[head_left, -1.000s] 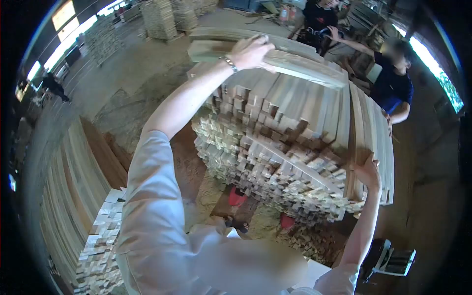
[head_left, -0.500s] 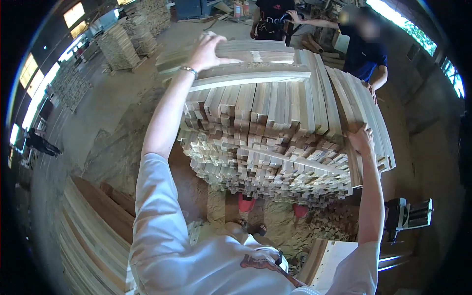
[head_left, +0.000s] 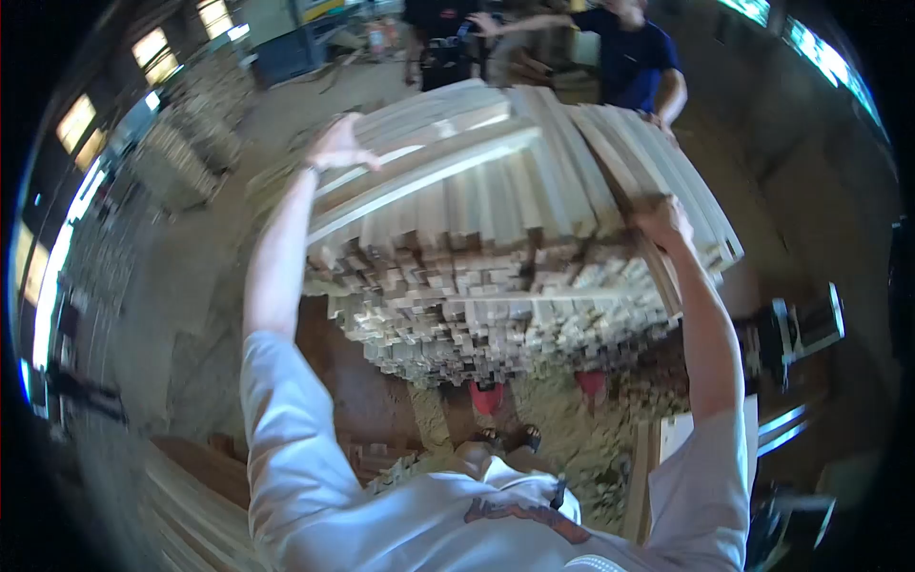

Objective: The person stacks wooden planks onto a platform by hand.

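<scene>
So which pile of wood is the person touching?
The big stack of slats straight ahead: left hand on its top, right hand at its right side. The blurry piles at the back left stand apart, untouched.

Dirt floor (head_left: 238, 191), brown and packed, dusty throughout. At centre a tall stack of sawn timber (head_left: 496, 276), the piece ends facing the camera and uneven; it rests on two red supports (head_left: 486, 396), partly hidden beneath. Sawdust and offcuts (head_left: 562, 439) are heaped at the foot of the stack. Further timber stacks (head_left: 186, 153) stand well apart on the far left, blurred. Long planks (head_left: 200, 505) lie near the lower left. A dark machine (head_left: 801, 329) stands at right; details unclear.
</scene>
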Demonstrator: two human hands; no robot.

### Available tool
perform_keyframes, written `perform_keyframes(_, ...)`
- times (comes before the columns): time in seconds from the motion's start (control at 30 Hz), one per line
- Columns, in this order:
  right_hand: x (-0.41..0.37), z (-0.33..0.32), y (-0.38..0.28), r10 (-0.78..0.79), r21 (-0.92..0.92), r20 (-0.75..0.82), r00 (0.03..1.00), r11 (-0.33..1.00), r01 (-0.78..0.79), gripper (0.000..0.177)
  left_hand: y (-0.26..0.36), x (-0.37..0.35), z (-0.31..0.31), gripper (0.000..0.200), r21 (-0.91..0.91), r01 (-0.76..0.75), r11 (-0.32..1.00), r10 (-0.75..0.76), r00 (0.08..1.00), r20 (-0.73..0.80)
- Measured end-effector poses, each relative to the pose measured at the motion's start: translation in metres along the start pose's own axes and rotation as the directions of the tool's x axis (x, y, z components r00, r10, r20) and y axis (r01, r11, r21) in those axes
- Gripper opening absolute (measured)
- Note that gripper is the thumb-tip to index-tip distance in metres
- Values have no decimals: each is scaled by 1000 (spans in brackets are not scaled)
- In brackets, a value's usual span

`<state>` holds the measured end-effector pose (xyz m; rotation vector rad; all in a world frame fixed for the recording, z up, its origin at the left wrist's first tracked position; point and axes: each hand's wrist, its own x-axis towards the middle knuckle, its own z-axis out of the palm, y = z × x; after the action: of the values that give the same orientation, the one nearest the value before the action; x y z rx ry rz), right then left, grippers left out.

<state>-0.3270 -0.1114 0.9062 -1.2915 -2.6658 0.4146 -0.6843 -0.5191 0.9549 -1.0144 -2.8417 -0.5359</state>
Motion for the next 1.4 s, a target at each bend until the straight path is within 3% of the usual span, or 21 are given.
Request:
perform_keyframes(0.07,-11,8,18,32,-40,-74,997,999,-35,98,8,-15,-2,107,93,-63,994,74,989,-124)
perform_keyframes(0.17,-65,-7,48,63,30,-49,997,998,-62,100,24,-50,-10,102,234,-113,966,168,959,-228)
perform_keyframes(0.2,-91,-9,64,137,34,-36,990,990,-135,100,31,-63,-13,99,280,-132,951,205,946,-251)
perform_keyframes(0.27,-140,-17,95,69,96,-146,987,994,-55,99,46,-82,-24,95,337,-178,925,280,917,-283)
perform_keyframes(0.3,-171,-20,110,149,103,-140,979,985,-136,99,52,-91,-28,93,348,-205,915,311,908,-280)
perform_keyframes(0.4,-262,-21,167,179,146,-240,954,978,-147,95,64,-117,-31,92,291,-361,886,441,850,-289)
perform_keyframes(0.43,-293,-28,179,247,171,-172,954,961,-218,94,75,-127,-31,91,270,-393,879,463,839,-285)
perform_keyframes(0.53,-364,-14,229,381,82,-216,899,924,-372,93,112,-160,-23,93,211,-506,837,546,804,-237)
perform_keyframes(0.6,-400,1,263,443,-18,-170,880,892,-452,93,142,-180,-14,93,179,-582,793,608,774,-176)
perform_keyframes(0.77,-449,29,359,527,-72,-139,838,839,-540,92,253,-212,25,95,10,-704,710,704,710,-23)
perform_keyframes(0.83,-462,37,400,491,-65,-149,858,861,-504,93,297,-213,50,96,2,-774,633,774,633,1)
perform_keyframes(1.0,-476,77,493,487,10,-3,873,873,-487,97,452,-238,121,97,-159,-868,471,880,449,155)
perform_keyframes(1.1,-484,99,499,462,81,-7,887,884,-460,98,543,-252,180,95,-284,-906,314,939,252,235)
perform_keyframes(1.17,-498,107,500,429,74,-9,903,901,-427,91,600,-267,231,93,-352,-919,176,974,111,195)
perform_keyframes(1.23,-508,119,497,376,78,-169,911,927,-368,86,653,-287,280,88,-437,-897,67,986,-9,169)
perform_keyframes(1.27,-509,116,490,398,95,-177,900,917,-387,82,676,-297,304,87,-454,-890,41,980,-53,191)
perform_keyframes(1.4,-519,122,464,506,234,-65,860,846,-479,73,743,-348,410,85,-473,-875,-108,961,-213,175)
